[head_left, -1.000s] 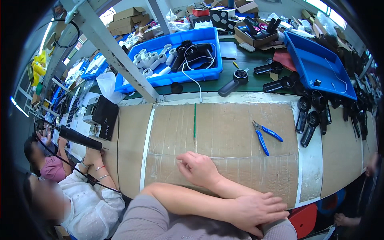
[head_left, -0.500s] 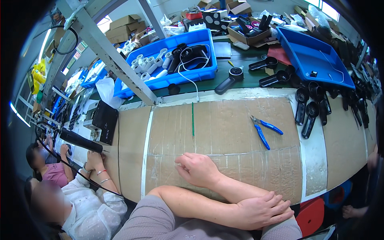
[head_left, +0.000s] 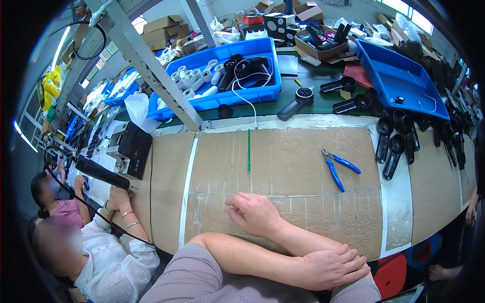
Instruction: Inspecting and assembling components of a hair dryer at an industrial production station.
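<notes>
My forearms are crossed at the near edge of the cardboard-covered bench (head_left: 288,156). My left hand (head_left: 331,267) lies across my right forearm, its fingers stretched out and slightly spread. Beyond it, my right hand (head_left: 255,214) rests on the cardboard, loosely closed with the fingers curled under and no object visible in it. Ahead of the right hand lies a thin green stick (head_left: 249,151). Farther right are cutting pliers with blue handles (head_left: 339,169), their jaws pointing away to the left. Neither hand touches the stick or the pliers.
A blue tray (head_left: 212,108) holds white cylinders and black devices. Black handheld fans (head_left: 396,146) lie at right, beside another blue tray (head_left: 399,83). A soldering iron (head_left: 103,171) hangs at left near a black box (head_left: 134,149) and a seated co-worker (head_left: 111,257). A red stool (head_left: 391,272) stands lower right.
The view has shifted slightly, so the bench items appear a little farther right. Both hands keep the same crossed-arm pose.
</notes>
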`<state>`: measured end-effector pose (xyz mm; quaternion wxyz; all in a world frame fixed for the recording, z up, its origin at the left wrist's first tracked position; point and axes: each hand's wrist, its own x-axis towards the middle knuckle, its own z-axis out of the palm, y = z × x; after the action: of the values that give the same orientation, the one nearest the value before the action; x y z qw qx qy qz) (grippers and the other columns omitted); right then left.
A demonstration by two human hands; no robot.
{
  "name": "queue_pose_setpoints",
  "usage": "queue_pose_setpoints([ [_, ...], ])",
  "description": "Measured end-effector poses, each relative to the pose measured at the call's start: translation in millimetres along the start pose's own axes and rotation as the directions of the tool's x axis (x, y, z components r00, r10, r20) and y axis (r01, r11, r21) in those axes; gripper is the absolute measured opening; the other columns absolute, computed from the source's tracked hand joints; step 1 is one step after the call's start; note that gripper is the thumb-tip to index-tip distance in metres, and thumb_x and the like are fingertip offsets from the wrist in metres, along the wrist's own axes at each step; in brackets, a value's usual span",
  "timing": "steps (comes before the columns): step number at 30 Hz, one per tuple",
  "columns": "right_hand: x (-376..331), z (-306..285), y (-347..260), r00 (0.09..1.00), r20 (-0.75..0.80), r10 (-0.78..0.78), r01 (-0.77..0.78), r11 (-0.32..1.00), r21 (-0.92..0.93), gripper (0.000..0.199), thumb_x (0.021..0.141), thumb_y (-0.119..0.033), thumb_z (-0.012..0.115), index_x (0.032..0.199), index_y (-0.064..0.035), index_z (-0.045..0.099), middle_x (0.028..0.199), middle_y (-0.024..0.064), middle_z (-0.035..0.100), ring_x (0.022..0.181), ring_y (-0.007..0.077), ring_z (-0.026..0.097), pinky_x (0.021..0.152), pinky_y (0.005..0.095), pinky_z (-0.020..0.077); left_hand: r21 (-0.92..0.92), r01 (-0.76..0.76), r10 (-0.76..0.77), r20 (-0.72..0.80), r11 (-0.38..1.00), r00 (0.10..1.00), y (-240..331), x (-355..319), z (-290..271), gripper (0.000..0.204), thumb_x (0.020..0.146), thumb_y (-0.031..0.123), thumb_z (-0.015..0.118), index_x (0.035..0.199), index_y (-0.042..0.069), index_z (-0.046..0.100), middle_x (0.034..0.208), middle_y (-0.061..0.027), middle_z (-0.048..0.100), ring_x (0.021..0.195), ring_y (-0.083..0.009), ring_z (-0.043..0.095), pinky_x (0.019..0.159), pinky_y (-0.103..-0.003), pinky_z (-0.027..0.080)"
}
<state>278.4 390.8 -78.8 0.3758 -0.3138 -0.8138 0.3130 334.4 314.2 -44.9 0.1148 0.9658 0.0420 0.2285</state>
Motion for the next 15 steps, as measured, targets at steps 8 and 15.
queue_pose_setpoints([
  [8, 0.3, -0.9, 0.9, 1.0, 0.006, -0.001, 0.001, 1.0, 0.01, 0.011, 0.089, -0.016, 0.066, 0.094, -0.0069, 0.067, 0.084, 0.0066, 0.069, 0.069, 0.0263, 0.066, 0.062, 0.0351, 0.0532, 0.009, -0.001, 0.001, -0.011, 1.0, 1.0, -1.0, 1.8, -3.4, 0.046, 0.099, 0.024, 0.05, 0.139, 0.0, 0.047, 0.132, -0.02, 0.057, 0.113, -0.0312, 0.056, 0.096, -0.036, 0.041],
  [15, -0.4, -0.1, -0.9, 1.0, -0.003, 0.004, -0.004, 1.0, 0.018, 0.011, 0.089, -0.016, 0.065, 0.095, -0.0066, 0.067, 0.085, 0.0067, 0.07, 0.07, 0.0265, 0.067, 0.062, 0.0349, 0.0534, -0.033, 0.006, -0.006, -0.016, 0.999, 1.0, -1.1, 0.3, -0.4, 0.044, 0.099, 0.023, 0.051, 0.137, 0.001, 0.048, 0.132, -0.0202, 0.057, 0.112, -0.0309, 0.057, 0.096, -0.036, 0.041],
])
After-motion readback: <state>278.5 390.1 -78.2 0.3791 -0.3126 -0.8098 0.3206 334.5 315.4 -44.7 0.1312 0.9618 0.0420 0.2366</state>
